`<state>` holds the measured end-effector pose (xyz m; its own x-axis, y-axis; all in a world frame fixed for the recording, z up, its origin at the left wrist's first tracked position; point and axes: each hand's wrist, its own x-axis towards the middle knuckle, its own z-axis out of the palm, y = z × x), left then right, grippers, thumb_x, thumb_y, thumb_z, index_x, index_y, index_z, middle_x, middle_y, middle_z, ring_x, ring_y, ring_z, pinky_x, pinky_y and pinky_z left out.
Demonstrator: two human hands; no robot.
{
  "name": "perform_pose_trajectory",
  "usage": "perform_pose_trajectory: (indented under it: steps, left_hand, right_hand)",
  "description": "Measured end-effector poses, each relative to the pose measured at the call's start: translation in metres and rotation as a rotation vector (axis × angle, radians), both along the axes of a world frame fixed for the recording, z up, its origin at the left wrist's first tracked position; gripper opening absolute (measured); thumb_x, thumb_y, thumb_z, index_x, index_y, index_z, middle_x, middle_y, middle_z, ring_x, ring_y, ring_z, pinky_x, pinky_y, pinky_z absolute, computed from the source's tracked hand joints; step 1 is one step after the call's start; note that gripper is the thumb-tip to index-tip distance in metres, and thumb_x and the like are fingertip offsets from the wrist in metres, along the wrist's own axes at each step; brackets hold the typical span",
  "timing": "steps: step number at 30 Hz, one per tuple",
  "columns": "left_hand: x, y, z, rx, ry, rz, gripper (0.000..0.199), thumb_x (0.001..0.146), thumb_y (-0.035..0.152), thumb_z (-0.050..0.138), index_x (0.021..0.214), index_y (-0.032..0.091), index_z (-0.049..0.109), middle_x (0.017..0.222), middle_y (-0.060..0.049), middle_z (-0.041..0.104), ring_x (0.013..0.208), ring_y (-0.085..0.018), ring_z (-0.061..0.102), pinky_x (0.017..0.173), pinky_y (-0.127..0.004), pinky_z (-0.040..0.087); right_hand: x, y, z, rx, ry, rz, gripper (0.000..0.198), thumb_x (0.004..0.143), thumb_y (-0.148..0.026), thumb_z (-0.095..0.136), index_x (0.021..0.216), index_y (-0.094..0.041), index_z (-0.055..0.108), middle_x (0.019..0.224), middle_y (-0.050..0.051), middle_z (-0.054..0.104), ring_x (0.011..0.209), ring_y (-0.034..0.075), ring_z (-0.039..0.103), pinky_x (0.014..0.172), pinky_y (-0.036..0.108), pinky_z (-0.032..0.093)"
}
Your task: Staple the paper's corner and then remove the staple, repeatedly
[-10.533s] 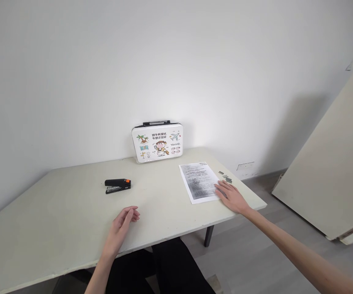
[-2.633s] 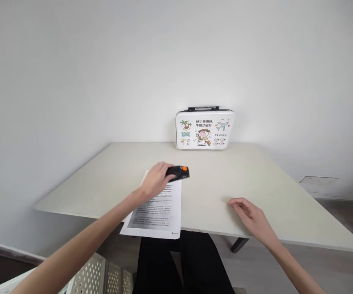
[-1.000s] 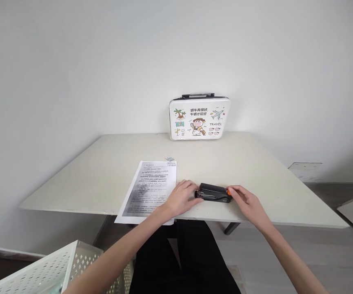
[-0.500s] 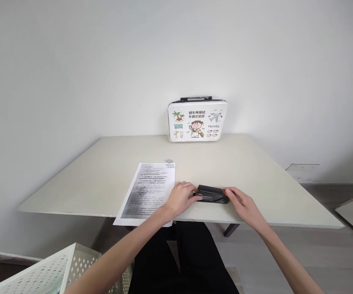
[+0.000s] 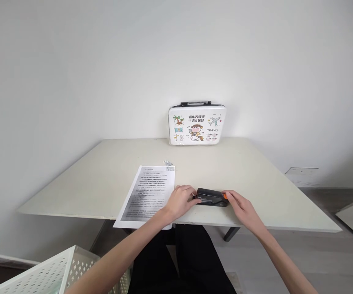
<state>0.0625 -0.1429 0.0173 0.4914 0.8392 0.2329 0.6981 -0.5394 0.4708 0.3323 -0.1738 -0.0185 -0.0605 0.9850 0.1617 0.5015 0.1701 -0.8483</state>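
Observation:
A black stapler (image 5: 211,197) with an orange part at its right end lies at the front of the table. My left hand (image 5: 182,200) grips its left end, thumb along the near side and fingers behind. At the other end, my right hand (image 5: 242,207) pinches the orange part between thumb and fingers. Printed paper (image 5: 152,192) lies left of the stapler, its lower edge hanging over the table's front; my left wrist passes over its right side. Just beyond the paper's top edge are several small silvery staple strips (image 5: 168,163).
A white case (image 5: 197,126) with cartoon prints and a black handle stands against the wall at the back of the pale table (image 5: 81,179). A white perforated basket (image 5: 50,269) is at the lower left, below table height. A socket plate (image 5: 302,170) sits on the wall at right.
The whole scene sits slightly lower as my head view tilts up a little. Both hands stay on the stapler, and my right hand has shifted slightly left.

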Motion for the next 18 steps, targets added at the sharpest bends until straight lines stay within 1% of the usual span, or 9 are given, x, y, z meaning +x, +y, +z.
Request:
perform_pose_trajectory:
  steps: [3, 7, 12, 18]
  left_hand:
    - [-0.0008, -0.0004, -0.0002, -0.006, -0.016, 0.001, 0.024, 0.095, 0.045, 0.071, 0.093, 0.021, 0.068, 0.094, -0.001, 0.073, 0.087, -0.022, 0.068, 0.087, -0.037, 0.050]
    - [-0.0016, -0.0007, -0.0016, -0.019, -0.036, -0.009, 0.027, 0.095, 0.049, 0.068, 0.092, 0.022, 0.070, 0.095, -0.002, 0.074, 0.086, -0.022, 0.069, 0.090, -0.038, 0.050]
    - [-0.0024, -0.0006, -0.0020, -0.021, -0.050, -0.026, 0.025, 0.094, 0.048, 0.071, 0.094, 0.022, 0.071, 0.098, -0.002, 0.075, 0.088, -0.021, 0.069, 0.091, -0.038, 0.051]
    - [-0.0034, 0.0012, 0.0028, 0.000, -0.038, -0.061, 0.027, 0.095, 0.049, 0.070, 0.093, 0.022, 0.070, 0.095, -0.001, 0.075, 0.086, -0.021, 0.070, 0.089, -0.038, 0.051]
  right_hand:
    - [0.0002, 0.0008, -0.0002, 0.008, -0.007, 0.000, 0.054, 0.102, -0.067, 0.037, 0.113, -0.026, 0.070, 0.119, 0.009, 0.075, 0.105, 0.027, 0.068, 0.092, 0.035, 0.053]
    - [-0.0001, 0.0024, -0.0016, 0.034, -0.015, 0.002, 0.055, 0.101, -0.068, 0.037, 0.112, -0.025, 0.070, 0.117, 0.009, 0.075, 0.102, 0.027, 0.069, 0.090, 0.036, 0.054]
    - [-0.0025, 0.0017, -0.0006, 0.050, -0.028, 0.007, 0.051, 0.104, -0.062, 0.036, 0.114, -0.026, 0.069, 0.123, 0.007, 0.074, 0.109, 0.026, 0.068, 0.095, 0.036, 0.052]
    - [-0.0032, 0.0018, 0.0018, 0.054, -0.012, 0.016, 0.050, 0.102, -0.063, 0.039, 0.114, -0.026, 0.070, 0.118, 0.007, 0.075, 0.108, 0.027, 0.069, 0.096, 0.037, 0.053]
